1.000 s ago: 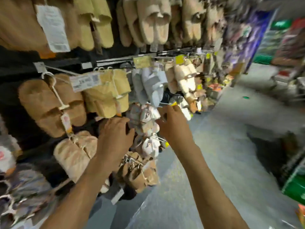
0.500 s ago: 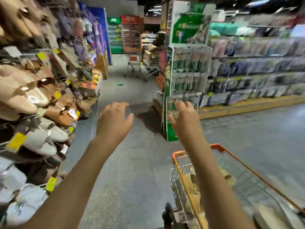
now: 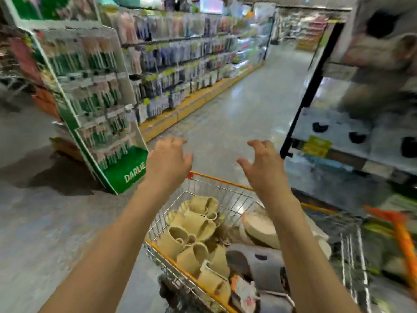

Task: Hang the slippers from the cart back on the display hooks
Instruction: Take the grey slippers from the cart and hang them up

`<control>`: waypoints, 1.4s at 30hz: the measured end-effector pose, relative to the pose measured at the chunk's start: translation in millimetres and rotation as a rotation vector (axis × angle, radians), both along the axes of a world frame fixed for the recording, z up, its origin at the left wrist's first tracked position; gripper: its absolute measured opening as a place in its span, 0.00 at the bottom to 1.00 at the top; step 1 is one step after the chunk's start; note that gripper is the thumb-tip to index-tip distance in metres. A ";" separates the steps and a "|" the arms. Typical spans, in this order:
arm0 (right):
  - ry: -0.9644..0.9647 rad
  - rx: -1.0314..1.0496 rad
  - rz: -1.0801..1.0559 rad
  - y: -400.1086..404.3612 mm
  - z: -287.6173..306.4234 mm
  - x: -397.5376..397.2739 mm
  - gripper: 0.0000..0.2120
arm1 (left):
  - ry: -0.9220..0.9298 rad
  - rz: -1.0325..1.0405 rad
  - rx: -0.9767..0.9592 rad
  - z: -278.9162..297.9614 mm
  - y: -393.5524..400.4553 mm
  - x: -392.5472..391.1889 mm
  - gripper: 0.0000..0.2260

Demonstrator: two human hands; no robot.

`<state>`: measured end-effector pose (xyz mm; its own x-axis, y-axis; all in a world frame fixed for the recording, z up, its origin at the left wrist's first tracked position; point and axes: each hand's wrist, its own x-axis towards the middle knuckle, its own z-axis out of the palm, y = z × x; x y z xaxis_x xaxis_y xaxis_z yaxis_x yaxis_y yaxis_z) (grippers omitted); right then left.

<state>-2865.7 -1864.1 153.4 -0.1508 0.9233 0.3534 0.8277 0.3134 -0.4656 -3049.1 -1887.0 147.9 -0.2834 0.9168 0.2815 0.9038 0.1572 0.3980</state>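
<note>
Above a wire cart (image 3: 228, 195) in a shop aisle, we hold both bare arms out over the basket, neither hand touching anything. Our left hand (image 3: 168, 160) hangs over the cart's far left corner, its grip apart, the fingers loosely bent and holding nothing. Our right hand (image 3: 262, 166) is level with it and a little to the right, its grip likewise apart, the fingers spread and hooked like claws, with open air between them. Below our wrists the slippers (image 3: 194, 231) lie heaped in the cart: beige pairs piled along the left side, a pale pair (image 3: 259, 227) toward the back beside our right forearm, and a grey pair (image 3: 255, 260) nearer us in the middle. The cart's rim is orange, and its blurred orange handle (image 3: 404, 242) shows at lower right. To the left of the cart a green stand (image 3: 126, 170) marked DARLIE rises from the grey floor (image 3: 237, 118), hung with rows of small packets. Behind it long shelves (image 3: 180, 64) of packaged goods run down the aisle to the back of the shop. At right a black-framed rack (image 3: 302, 98) holds blurred dark and pale goods which we cannot make out, with a yellow-green tag (image 3: 316, 145) on its lower edge.
</note>
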 end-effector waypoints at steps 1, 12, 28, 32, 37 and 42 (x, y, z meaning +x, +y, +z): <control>-0.004 -0.012 -0.051 -0.3 -3.6 9.9 0.22 | -0.011 -0.057 -0.002 -3.1 11.1 9.0 0.18; -0.040 -0.157 -0.641 -54.8 -66.1 92.8 0.16 | -0.001 -0.649 -0.197 -71.4 62.0 120.7 0.18; 0.088 -0.736 -0.839 -104.7 -233.4 157.3 0.17 | 0.157 -1.054 -0.499 -215.0 32.5 224.4 0.15; 0.080 -0.812 -0.855 -105.1 -254.8 165.8 0.15 | 0.207 -1.205 -0.543 -237.7 26.6 237.4 0.18; 0.108 -0.843 -0.849 -106.6 -273.5 169.4 0.11 | 0.271 -1.250 -0.581 -249.1 21.1 249.3 0.19; 0.140 -0.749 -0.910 -111.2 -278.6 162.8 0.06 | 0.278 -1.255 -0.517 -249.4 21.2 260.6 0.18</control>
